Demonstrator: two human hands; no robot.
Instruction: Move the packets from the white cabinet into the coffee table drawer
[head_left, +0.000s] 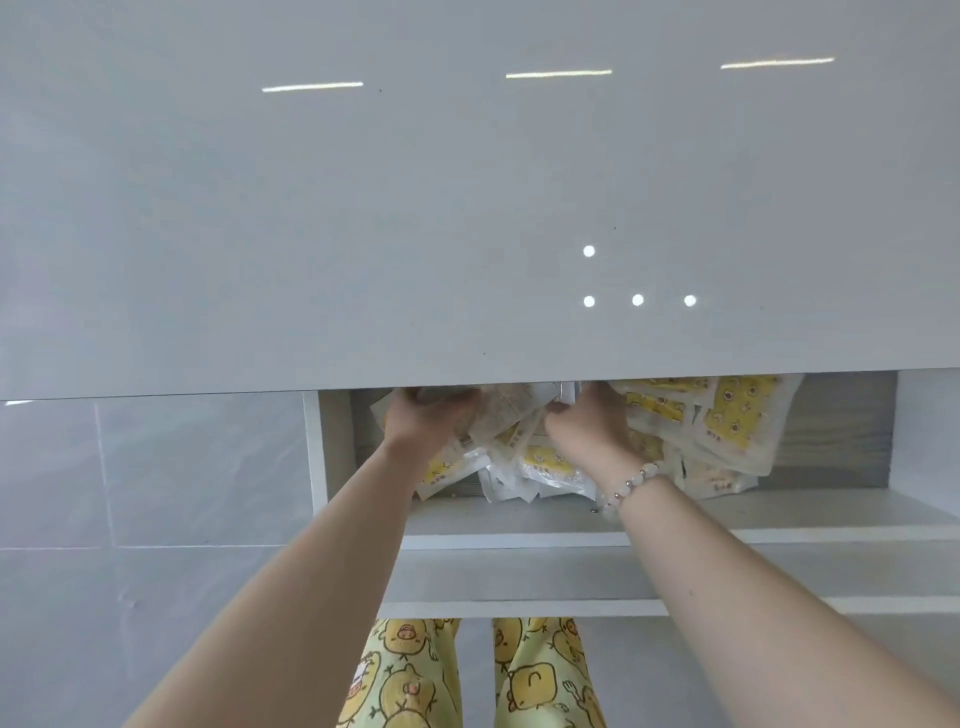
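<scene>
Left hand and right hand, each curled round packets heaped between them and out past the right, in the white cabinet; best drawn inward into one firm stack before lifting, lest loose ones slip.

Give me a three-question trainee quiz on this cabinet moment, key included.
1. True or false: the left hand and the right hand both grip yellow-and-clear plastic packets inside the white cabinet compartment.
2. Which wrist wears the white bead bracelet? A) left B) right C) neither
3. Fill in: the packets that no hand touches lie to the ___ of the right hand.

Key: 1 true; 2 B; 3 right.
</scene>
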